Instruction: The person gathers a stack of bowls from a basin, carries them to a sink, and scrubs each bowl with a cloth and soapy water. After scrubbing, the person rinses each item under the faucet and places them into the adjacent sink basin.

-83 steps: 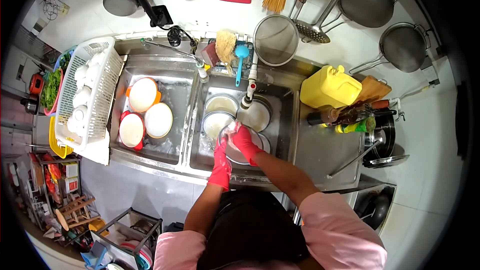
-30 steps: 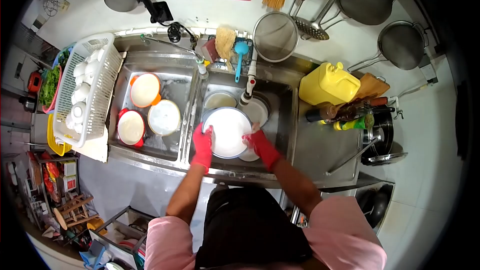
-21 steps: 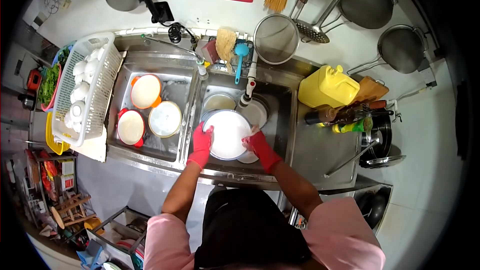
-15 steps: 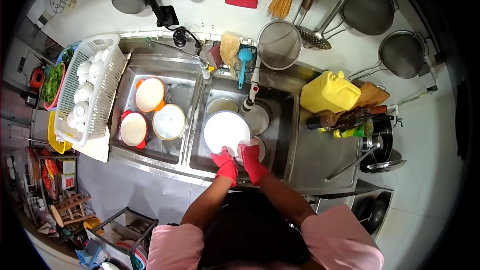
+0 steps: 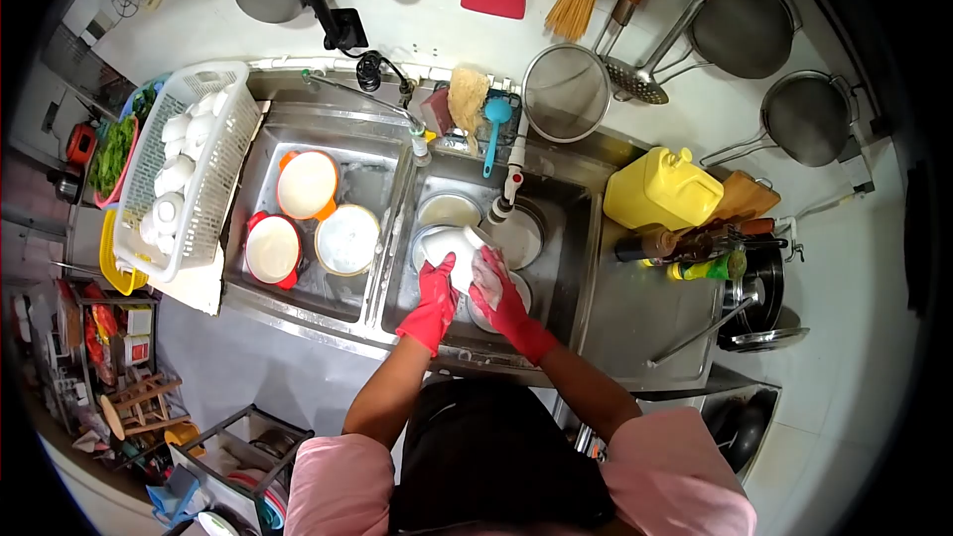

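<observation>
Both gloved hands are gripping a white bowl over the right sink basin. The left hand is curling its fingers around the bowl's near side, while the right hand is pressing against its rim.

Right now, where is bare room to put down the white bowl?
For the white bowl, the steel counter between right basin and bottles, by the yellow jug, is bare. The left basin holds three bowls, the right several; the white basket is full.

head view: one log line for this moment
left hand holds white bowl | right hand holds white bowl | over right sink basin
</observation>
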